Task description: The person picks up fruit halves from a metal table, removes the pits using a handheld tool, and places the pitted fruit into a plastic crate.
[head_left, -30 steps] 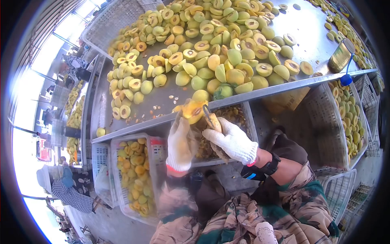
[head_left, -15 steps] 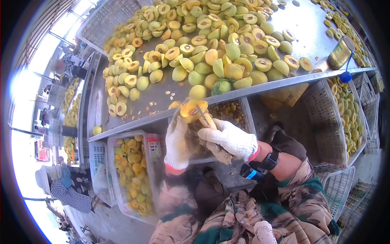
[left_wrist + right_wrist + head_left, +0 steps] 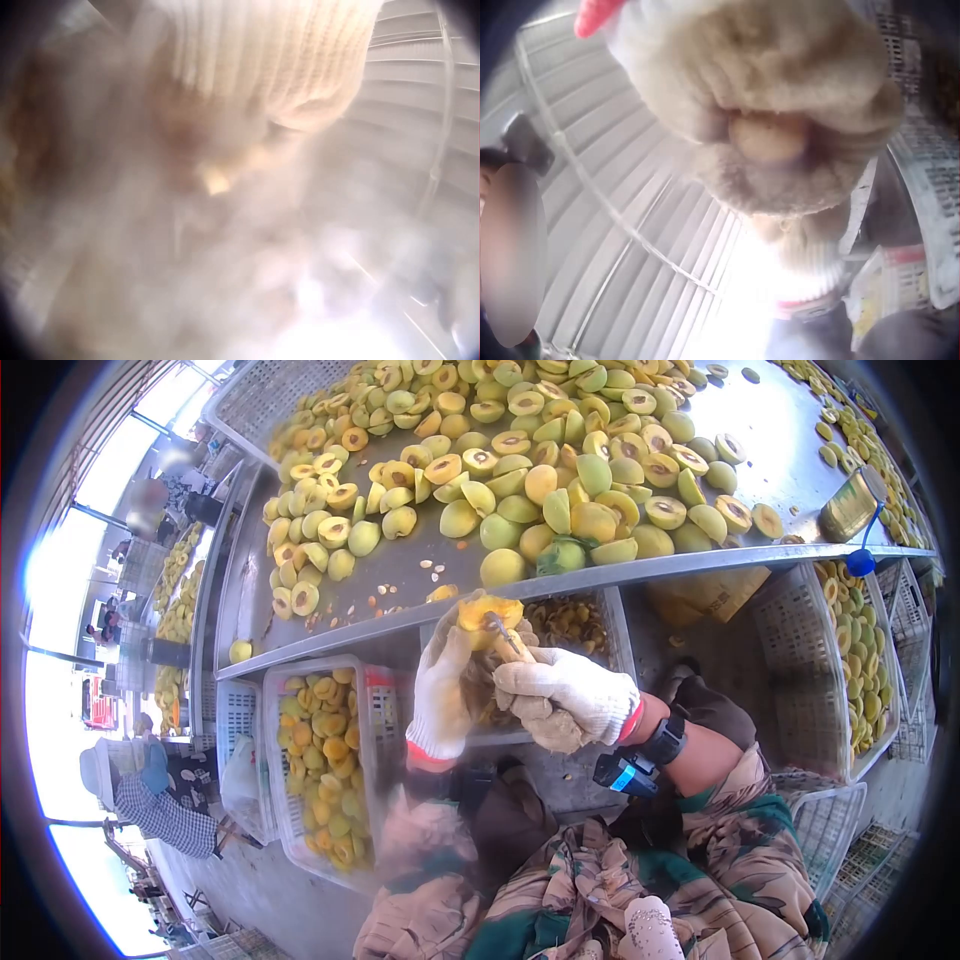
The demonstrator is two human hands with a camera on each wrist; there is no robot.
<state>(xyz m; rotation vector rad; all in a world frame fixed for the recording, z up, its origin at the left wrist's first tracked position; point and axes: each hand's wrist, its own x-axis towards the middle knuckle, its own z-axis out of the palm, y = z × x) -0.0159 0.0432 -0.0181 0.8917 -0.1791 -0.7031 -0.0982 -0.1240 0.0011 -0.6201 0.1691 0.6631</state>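
In the head view the gloved left hand (image 3: 441,695) holds a yellow fruit half (image 3: 487,614) up at the table's front edge. The gloved right hand (image 3: 572,695) grips the wooden handle (image 3: 514,650) of a small tool, its metal end against the fruit's cut face. In the right wrist view the right hand (image 3: 765,112) is curled round the handle, whose rounded butt (image 3: 769,137) shows between the fingers. The left wrist view is badly blurred; only the glove's ribbed cuff (image 3: 262,52) stands out.
Halved fruit (image 3: 560,490) lies heaped on the metal table (image 3: 420,565). Below are a crate of yellow fruit (image 3: 325,760), a bin of dark scraps (image 3: 570,628) and a right-hand crate (image 3: 800,660). A tin (image 3: 850,507) stands near the table's right edge.
The fruit half and both hands have shifted slightly down, away from the table's fruit. The tool's metal end has moved onto the cut face. The right hand has turned, showing more of its curled fingers.
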